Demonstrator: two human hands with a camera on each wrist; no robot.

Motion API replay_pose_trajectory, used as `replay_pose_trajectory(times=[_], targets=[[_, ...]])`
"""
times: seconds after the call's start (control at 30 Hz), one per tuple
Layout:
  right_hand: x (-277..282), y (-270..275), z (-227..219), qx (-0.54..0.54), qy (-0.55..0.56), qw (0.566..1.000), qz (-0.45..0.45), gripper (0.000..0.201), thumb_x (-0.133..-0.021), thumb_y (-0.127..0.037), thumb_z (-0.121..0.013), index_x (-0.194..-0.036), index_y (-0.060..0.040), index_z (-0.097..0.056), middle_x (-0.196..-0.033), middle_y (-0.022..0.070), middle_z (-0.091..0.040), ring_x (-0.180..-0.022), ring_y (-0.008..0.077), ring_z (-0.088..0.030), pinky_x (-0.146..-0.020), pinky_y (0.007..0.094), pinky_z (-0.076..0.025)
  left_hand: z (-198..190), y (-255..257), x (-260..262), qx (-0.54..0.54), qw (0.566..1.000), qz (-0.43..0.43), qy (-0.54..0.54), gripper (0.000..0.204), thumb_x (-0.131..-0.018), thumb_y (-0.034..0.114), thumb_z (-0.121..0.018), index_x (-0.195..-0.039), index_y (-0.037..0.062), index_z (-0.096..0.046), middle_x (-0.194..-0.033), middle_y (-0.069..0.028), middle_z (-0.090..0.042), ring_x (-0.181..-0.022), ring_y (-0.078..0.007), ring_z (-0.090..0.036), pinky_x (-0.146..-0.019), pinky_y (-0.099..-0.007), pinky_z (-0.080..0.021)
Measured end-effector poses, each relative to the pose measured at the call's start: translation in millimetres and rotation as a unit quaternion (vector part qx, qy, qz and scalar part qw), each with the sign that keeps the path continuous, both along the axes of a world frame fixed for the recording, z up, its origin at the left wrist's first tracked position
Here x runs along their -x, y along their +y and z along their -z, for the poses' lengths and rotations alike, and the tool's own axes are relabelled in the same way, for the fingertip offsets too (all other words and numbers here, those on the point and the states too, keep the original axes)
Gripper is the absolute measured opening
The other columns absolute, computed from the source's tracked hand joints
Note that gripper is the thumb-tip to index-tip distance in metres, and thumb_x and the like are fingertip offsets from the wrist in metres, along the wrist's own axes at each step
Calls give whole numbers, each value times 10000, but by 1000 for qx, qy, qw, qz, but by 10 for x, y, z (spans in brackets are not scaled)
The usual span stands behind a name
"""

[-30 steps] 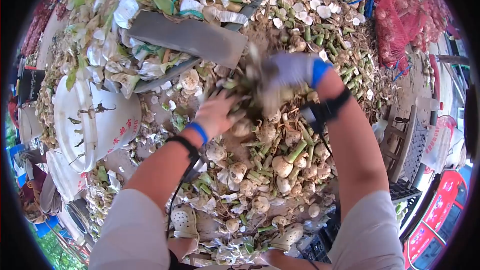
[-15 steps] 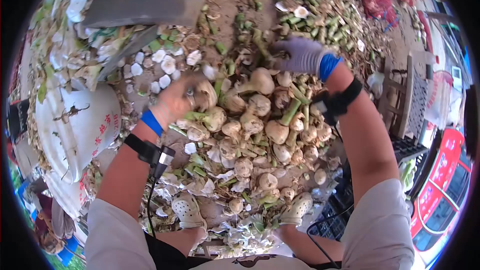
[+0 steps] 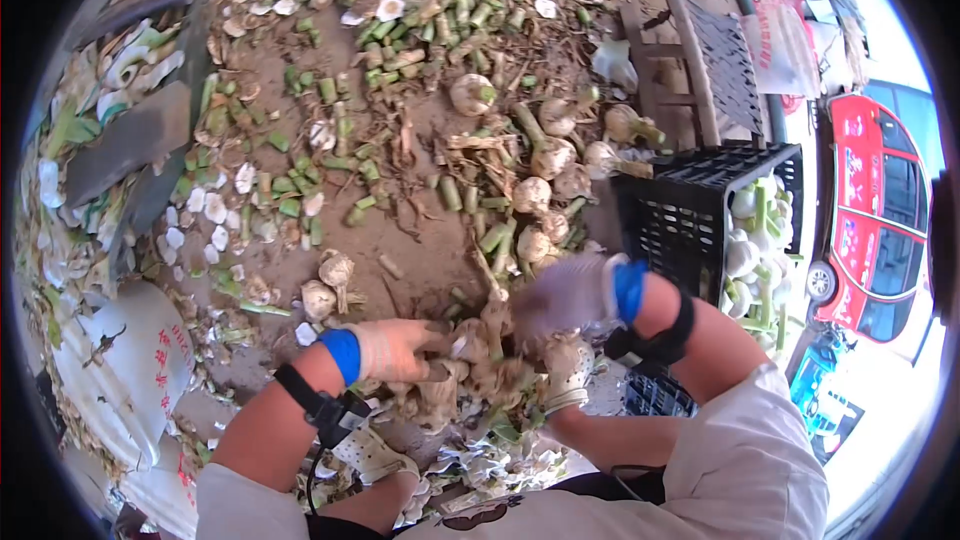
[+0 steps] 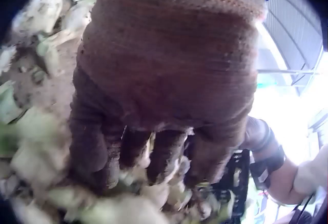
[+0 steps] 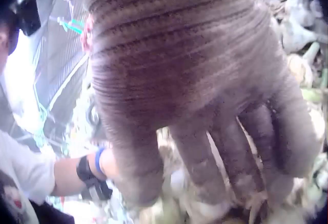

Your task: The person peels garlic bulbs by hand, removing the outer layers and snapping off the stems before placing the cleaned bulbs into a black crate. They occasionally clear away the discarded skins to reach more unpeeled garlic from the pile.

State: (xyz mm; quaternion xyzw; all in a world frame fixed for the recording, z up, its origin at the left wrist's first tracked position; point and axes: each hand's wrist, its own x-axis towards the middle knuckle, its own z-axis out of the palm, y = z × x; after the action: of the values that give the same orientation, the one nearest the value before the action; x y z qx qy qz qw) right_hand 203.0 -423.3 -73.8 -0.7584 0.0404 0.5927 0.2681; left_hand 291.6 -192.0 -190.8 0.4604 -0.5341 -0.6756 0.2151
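In the head view my gloved left hand (image 3: 400, 348) lies against the left side of a heap of garlic bulbs (image 3: 470, 342) just in front of the feet. Across the heap, my gloved right hand (image 3: 570, 295) is blurred by motion and touches its right side. The left wrist view has the left fingers (image 4: 166, 155) stretched down over bulbs, with gaps between them. Spread, fairly straight right fingers (image 5: 197, 167) reach down onto bulbs in the right wrist view. The bulbs under both palms are partly hidden.
A black crate (image 3: 675, 210) with trimmed garlic stands on the right, near a wooden chair (image 3: 690, 70). Cut green stems (image 3: 460, 10) and loose bulbs (image 3: 530, 195) litter the ground. A white sack (image 3: 140, 360) and a grey board (image 3: 130, 145) lie left; shoes (image 3: 375, 455) are close below.
The head view has swung right, bringing the crate into sight. Both hands have come back towards the feet, and bulbs that lay spread out are now bunched between them.
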Motion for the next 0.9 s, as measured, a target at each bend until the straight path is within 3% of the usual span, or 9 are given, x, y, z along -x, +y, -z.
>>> replay_pose_trajectory(times=[0.07,0.1,0.13,0.17,0.33,0.5,0.57,0.73,0.9], targets=[[-59,-501,-134,209,-215,931,208,343,-818,-363,-537,-1028,-102,-607,-967,164,-619,-921,351,-587,-800,407,-469,-305,-340,-247,-125,990,19,-62,457,-779,283,-637,-1187,91,-560,-1141,-148,-593,-1071,-246,-556,-937,-338,-418],[81,-833,195,360,-435,777,279,292,-816,-333,-553,-973,-94,-611,-920,153,-614,-901,348,-583,-804,402,-464,-289,-430,-319,-60,980,-105,-160,456,-772,281,-643,-1173,78,-563,-1147,-173,-577,-1088,-287,-535,-945,-360,-407],[172,-927,274,374,-456,768,248,273,-808,-303,-561,-987,-98,-591,-957,165,-599,-919,357,-573,-804,408,-467,-268,-581,-437,7,939,-227,-256,456,-764,278,-649,-1158,66,-565,-1153,-199,-561,-1105,-328,-514,-953,-382,-397],[-18,-1416,289,538,-406,703,226,326,-804,-290,-562,-1082,-119,-563,-1055,184,-574,-964,367,-562,-822,415,-465,-203,-957,-711,41,804,-452,-383,584,-757,268,-651,-1267,60,-457,-1275,-227,-463,-1195,-347,-439,-1012,-386,-344],[139,-2047,843,439,-106,833,321,604,-773,-399,-568,-1305,-146,-434,-1274,179,-493,-1202,295,-463,-1001,396,-366,19,-1909,-961,33,868,-400,-293,626,-792,253,-625,-1338,84,-370,-1315,-198,-442,-1192,-346,-444,-988,-374,-366],[439,-1539,1072,309,-351,781,414,603,-757,-248,-634,-1303,-100,-426,-1202,166,-551,-1054,282,-564,-890,336,-446,240,-2494,-567,-31,905,-412,-101,657,-814,364,-613,-1377,159,-341,-1285,-148,-476,-1186,-230,-452,-908,-307,-405],[534,-1322,1051,209,-414,784,413,597,-770,-238,-634,-1310,-102,-420,-1169,155,-571,-1018,224,-570,-878,307,-447,311,-2587,-453,103,924,-300,-215,672,-805,362,-615,-1377,145,-337,-1269,-118,-479,-1083,-213,-489,-841,-353,-439],[1097,-722,865,104,-241,843,469,618,-778,-201,-628,-1348,-130,-400,-1089,120,-619,-902,157,-589,-759,281,-488,368,-2155,85,-49,988,-136,-61,551,-791,284,-644,-1260,54,-468,-1151,-81,-566,-990,-191,-523,-856,-294,-428],[2042,247,964,143,-278,837,449,507,-785,-215,-602,-1272,-149,-478,-1057,134,-624,-916,245,-598,-794,324,-481,-48,-1223,882,66,940,3,-335,707,-776,413,-643,-1313,27,-394,-1255,-183,-509,-1138,-304,-493,-966,-338,-387]])
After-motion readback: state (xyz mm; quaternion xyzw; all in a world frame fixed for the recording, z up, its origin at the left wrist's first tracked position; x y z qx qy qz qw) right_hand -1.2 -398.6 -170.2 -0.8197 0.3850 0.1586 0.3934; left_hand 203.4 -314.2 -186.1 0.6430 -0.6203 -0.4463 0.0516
